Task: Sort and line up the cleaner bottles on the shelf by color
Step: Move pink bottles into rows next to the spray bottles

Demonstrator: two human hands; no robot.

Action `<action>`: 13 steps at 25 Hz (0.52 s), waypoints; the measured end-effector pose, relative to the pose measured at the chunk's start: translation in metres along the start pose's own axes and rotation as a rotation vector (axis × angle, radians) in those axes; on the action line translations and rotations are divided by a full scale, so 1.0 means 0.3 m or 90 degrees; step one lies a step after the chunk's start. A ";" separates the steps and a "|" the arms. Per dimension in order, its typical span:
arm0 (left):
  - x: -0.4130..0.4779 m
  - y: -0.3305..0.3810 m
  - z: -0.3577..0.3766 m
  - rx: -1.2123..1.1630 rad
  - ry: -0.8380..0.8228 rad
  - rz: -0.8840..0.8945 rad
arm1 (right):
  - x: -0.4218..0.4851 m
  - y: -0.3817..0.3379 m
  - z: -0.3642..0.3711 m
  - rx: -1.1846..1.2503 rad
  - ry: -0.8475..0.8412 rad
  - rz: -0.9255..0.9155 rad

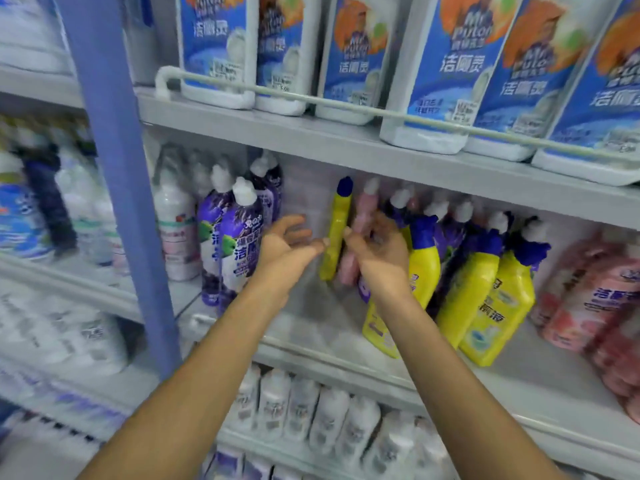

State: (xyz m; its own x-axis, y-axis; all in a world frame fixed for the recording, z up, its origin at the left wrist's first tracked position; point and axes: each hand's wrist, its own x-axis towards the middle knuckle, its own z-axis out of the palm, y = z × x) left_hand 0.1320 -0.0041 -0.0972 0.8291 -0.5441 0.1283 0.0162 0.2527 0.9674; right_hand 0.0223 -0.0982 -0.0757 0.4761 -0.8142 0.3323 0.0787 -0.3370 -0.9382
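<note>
On the middle shelf (304, 327) a slim yellow bottle (335, 237) with a blue cap stands tilted beside a pink bottle (362, 216). My left hand (285, 245) is open with its fingers spread, one fingertip touching the yellow bottle's left side. My right hand (379, 252) curls round the pink bottle, its thumb lying between the two bottles. Purple bottles (239, 240) stand in a group to the left. Yellow bottles (481, 296) with blue caps lean to the right, with some purple ones mixed in behind them. Pink bottles (588, 303) fill the far right.
The shelf above holds large white bottles with blue labels (450, 71) behind a guard rail (346, 105). A blue upright post (114, 168) splits the shelving at the left. White bottles (329, 417) line the shelf below. Bare shelf floor lies between the purple group and my hands.
</note>
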 end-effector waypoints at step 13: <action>0.340 0.088 0.395 0.368 -0.082 0.190 | -0.094 -0.004 -0.362 -0.338 0.117 -0.111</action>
State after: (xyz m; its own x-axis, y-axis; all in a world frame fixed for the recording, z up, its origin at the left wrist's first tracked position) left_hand 0.1509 -0.1478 -0.0326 0.6770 -0.6178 0.3999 -0.5365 -0.0423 0.8429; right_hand -0.0863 -0.1262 -0.0735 0.3322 -0.7783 0.5328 -0.3296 -0.6250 -0.7076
